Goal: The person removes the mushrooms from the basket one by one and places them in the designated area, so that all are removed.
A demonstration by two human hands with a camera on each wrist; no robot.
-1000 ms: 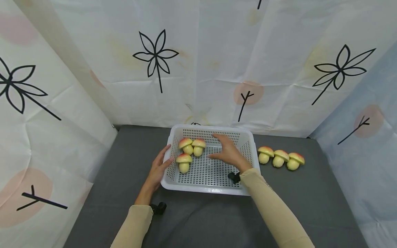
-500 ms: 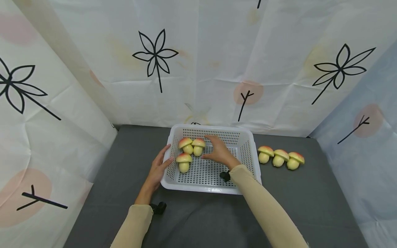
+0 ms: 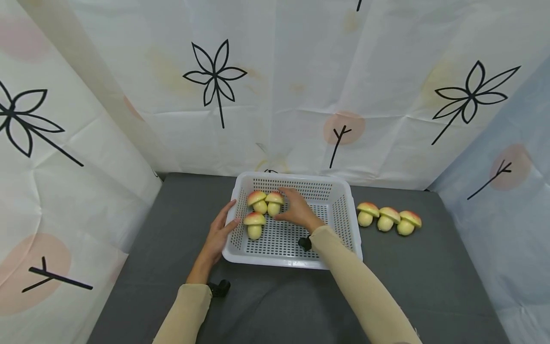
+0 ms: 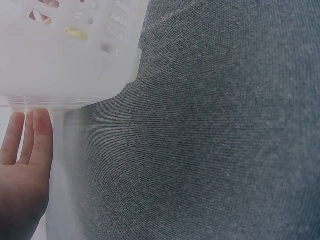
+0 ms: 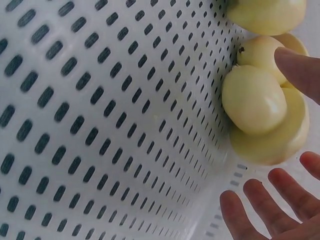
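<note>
In the head view, a white perforated plastic basket [image 3: 296, 262] holds three toy mushrooms with yellow stems and red-yellow caps. My left hand [image 3: 215, 237] rests against the basket's left side; the left wrist view has its fingers [image 4: 42, 137] straight at the wall. My right hand [image 3: 297, 210] reaches inside, thumb and fingers spread apart around the right one of the two back mushrooms [image 3: 273, 204]. Up close in the right wrist view, that mushroom [image 5: 254, 100] sits between thumb and fingers, and no grip shows. The back left mushroom [image 3: 257, 201] and front mushroom [image 3: 254, 225] are beside it.
Three more mushrooms [image 3: 388, 219] stand in a row on the dark grey tabletop [image 3: 429, 282], right of the basket. White cloth [image 3: 296, 91] printed with plants hangs behind and along both sides. A black wrist camera [image 3: 220, 288] is on my left wrist.
My right hand has moved left inside the basket, up to the back right mushroom. My left hand has stayed in place, and the mushrooms have not moved.
</note>
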